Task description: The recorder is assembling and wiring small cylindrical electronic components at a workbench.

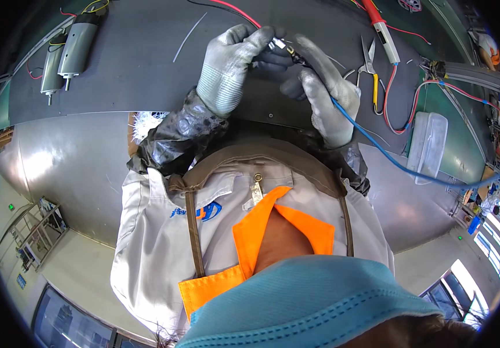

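My left hand [229, 69], in a grey-white work glove, pinches a small white connector [277, 43] between thumb and fingers. A red wire [235, 10] runs from it towards the far edge. Close beside it, my gloved right hand [331, 98] is closed on a slim dark piece with a brass-coloured end [291, 52]. The two pieces meet or nearly meet; I cannot tell which. A blue cable [372, 138] passes under my right palm and curves away right. The fingers partly hide both small pieces.
Two grey cylindrical motors [79, 46] with wires lie at the far left of the dark table [128, 75]. To the right are yellow-handled pliers [372, 72], a red-and-white handheld tool [384, 37] on a cord, and a clear plastic box [428, 145]. A loose clear strip [189, 37] lies left of my hands.
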The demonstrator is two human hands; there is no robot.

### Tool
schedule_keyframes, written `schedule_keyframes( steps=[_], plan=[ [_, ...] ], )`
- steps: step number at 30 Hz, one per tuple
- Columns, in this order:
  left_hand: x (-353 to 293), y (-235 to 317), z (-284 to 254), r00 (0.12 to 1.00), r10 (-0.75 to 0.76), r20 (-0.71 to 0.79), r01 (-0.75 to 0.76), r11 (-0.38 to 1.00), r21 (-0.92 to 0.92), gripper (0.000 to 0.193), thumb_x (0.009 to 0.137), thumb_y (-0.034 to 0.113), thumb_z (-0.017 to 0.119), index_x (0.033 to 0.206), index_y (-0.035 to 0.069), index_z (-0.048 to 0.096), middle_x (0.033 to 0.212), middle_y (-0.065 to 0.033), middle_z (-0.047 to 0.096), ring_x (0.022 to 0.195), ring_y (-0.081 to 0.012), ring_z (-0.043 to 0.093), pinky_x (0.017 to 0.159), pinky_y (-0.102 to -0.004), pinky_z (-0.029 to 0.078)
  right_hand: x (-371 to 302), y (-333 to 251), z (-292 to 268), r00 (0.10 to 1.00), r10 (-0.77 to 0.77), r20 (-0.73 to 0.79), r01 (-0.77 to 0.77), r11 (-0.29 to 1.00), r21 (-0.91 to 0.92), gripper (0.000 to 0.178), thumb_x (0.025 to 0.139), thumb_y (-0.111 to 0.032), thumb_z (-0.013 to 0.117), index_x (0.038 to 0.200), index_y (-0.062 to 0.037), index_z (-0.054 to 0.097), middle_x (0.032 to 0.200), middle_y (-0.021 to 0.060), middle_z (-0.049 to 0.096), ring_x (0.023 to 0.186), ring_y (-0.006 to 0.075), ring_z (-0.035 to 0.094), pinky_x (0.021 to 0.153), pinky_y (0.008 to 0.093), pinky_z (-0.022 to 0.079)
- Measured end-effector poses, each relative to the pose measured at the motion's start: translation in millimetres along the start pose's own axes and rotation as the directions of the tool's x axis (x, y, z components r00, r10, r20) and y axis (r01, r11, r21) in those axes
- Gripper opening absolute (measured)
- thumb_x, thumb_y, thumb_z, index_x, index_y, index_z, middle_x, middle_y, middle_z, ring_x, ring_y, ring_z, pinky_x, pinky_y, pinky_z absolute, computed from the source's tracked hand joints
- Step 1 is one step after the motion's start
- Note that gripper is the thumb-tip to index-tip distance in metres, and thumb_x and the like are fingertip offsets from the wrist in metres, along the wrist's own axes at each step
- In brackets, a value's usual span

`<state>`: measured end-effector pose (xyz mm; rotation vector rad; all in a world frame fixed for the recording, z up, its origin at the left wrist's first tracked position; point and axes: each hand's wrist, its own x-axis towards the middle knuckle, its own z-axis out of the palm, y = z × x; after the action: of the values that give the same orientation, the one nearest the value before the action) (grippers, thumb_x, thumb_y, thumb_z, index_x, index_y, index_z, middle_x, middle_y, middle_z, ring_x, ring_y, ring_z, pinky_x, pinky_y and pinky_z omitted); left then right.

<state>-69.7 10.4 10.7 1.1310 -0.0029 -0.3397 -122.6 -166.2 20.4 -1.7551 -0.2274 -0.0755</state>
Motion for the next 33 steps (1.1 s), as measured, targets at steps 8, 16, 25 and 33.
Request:
schedule_keyframes(
  steps=[8, 16, 25, 33],
  plan=[
    [-1, 4, 6, 1.000, -0.030, -0.006, 0.030, 0.999, 0.010, 0.032, 0.099, 0.024, 0.062, 0.110, -0.006, 0.062, 0.091, -0.0120, 0.071, 0.076, -0.0155, 0.070, 0.070, -0.0266, 0.058, -3, 5, 1, 0.999, 0.018, -0.049, -0.026, 0.987, -0.159, 0.050, 0.097, -0.014, 0.056, 0.144, -0.0032, 0.047, 0.076, 0.0100, 0.071, 0.068, 0.0117, 0.066, 0.065, 0.0266, 0.052],
    [-4, 1, -1, 0.997, -0.061, 0.036, 0.058, 0.995, 0.082, 0.035, 0.100, 0.024, 0.058, 0.114, -0.007, 0.062, 0.094, -0.0114, 0.069, 0.082, -0.0166, 0.070, 0.077, -0.0293, 0.057, -3, 8, -1, 0.996, -0.092, -0.019, 0.083, 0.960, -0.269, 0.051, 0.094, -0.011, 0.058, 0.142, -0.0005, 0.048, 0.072, 0.0126, 0.069, 0.061, 0.0201, 0.067, 0.060, 0.0317, 0.053],
    [-5, -6, 6, 0.998, 0.027, 0.064, -0.037, 0.986, 0.160, 0.034, 0.098, 0.022, 0.064, 0.113, -0.008, 0.062, 0.094, -0.0085, 0.070, 0.085, -0.0135, 0.068, 0.077, -0.0241, 0.054, 3, 16, -5, 0.972, -0.235, 0.021, 0.227, 0.911, -0.344, 0.047, 0.091, -0.005, 0.058, 0.137, 0.0000, 0.054, 0.075, 0.0136, 0.070, 0.060, 0.0213, 0.067, 0.061, 0.0305, 0.054],
    [21, -57, -20, 0.962, -0.002, 0.274, 0.119, 0.903, -0.412, 0.024, 0.097, 0.016, 0.062, 0.111, -0.004, 0.059, 0.104, -0.0091, 0.067, 0.099, -0.0122, 0.062, 0.088, -0.0289, 0.049, 31, 30, -43, 0.990, -0.060, 0.126, 0.103, 0.925, -0.367, 0.057, 0.089, -0.016, 0.066, 0.144, -0.0105, 0.050, 0.115, 0.0162, 0.070, 0.093, 0.0228, 0.068, 0.085, 0.0337, 0.053]
  ],
)
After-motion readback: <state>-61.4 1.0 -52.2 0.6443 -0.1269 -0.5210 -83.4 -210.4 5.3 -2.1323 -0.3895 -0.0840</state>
